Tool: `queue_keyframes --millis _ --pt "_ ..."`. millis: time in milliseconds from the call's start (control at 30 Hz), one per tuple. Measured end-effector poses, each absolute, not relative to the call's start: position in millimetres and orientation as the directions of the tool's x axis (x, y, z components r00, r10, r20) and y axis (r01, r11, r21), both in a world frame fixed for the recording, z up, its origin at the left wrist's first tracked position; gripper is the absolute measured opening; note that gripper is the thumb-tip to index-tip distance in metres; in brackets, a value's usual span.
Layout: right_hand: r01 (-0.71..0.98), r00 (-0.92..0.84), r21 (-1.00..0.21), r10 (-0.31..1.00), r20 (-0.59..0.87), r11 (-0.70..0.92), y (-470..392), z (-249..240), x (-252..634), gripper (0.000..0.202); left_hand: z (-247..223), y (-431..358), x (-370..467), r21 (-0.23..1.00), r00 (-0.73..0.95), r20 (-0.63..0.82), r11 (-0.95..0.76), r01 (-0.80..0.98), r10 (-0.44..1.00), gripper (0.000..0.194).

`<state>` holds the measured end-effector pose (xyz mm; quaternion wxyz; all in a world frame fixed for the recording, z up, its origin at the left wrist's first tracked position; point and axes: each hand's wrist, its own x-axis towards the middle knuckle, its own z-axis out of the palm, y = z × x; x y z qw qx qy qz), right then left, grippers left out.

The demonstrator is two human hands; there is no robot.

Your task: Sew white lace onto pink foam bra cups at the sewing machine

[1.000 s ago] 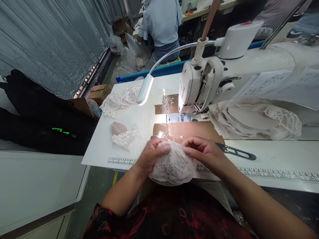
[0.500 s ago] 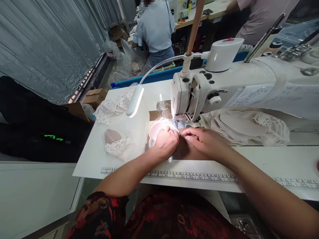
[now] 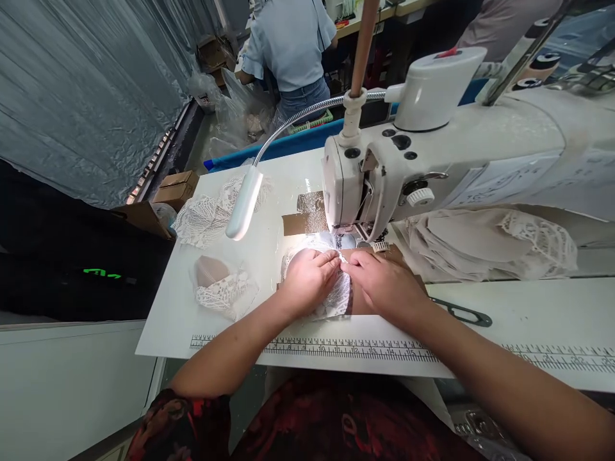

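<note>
A white lace piece (image 3: pixel 339 297) lies under the sewing machine's (image 3: pixel 353 186) needle area, brightly lit and partly covered by my hands. My left hand (image 3: pixel 310 278) is closed at its edge, thumb and fingers pinched together just in front of the presser foot. Close beside it, my right hand (image 3: pixel 387 278) pinches the same lace, its fingertips almost meeting the left ones. Brown tape (image 3: pixel 305 224) covers part of the table around the needle plate. Thread snips (image 3: pixel 464 312) with a dark handle rest right of my right wrist.
A stack of beige cup pieces with lace (image 3: pixel 471 240) sits beneath the machine arm. Lace pieces (image 3: pixel 202 218) and one beige-and-lace cup (image 3: pixel 218 282) lie at left. A lamp (image 3: pixel 245 202) hangs over the table (image 3: pixel 168 320), which has a printed ruler. A person (image 3: pixel 291 48) sits beyond.
Both hands have drawn together at the needle, and my right fingers now pinch the lace. More lace shows below my hands. The snips have come into view by my right wrist.
</note>
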<state>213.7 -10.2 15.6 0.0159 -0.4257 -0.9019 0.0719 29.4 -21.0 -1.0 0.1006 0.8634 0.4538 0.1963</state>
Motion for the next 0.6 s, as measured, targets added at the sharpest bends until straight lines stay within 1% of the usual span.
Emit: queue_keyframes --millis 67,167,233,433,600 --pt "0.78 -0.62 -0.121 0.784 -0.023 0.613 -9.1 13.7 211.5 0.034 -10.5 -15.5 28.2 0.359 0.515 0.271 -0.582 0.729 0.813 0.031" --pt "0.805 -0.591 -0.087 0.807 -0.019 0.587 -6.9 12.1 207.7 0.038 -16.2 -6.8 25.0 0.437 0.499 0.274 -0.569 0.697 0.822 0.03" --pt "0.819 -0.572 -0.079 0.82 -0.016 0.569 -5.4 12.1 205.5 0.038 -16.6 -1.4 22.7 0.467 0.491 0.274 -0.56 0.684 0.827 0.03" --pt "0.836 -0.544 -0.096 0.839 -0.02 0.54 -2.1 13.6 201.9 0.038 -16.3 10.9 17.4 0.418 0.552 0.269 -0.612 0.671 0.789 0.033" --pt "0.831 -0.555 -0.069 0.831 -0.036 0.552 -2.2 15.3 201.0 0.04 -17.0 13.4 14.6 0.377 0.587 0.261 -0.64 0.669 0.767 0.034"
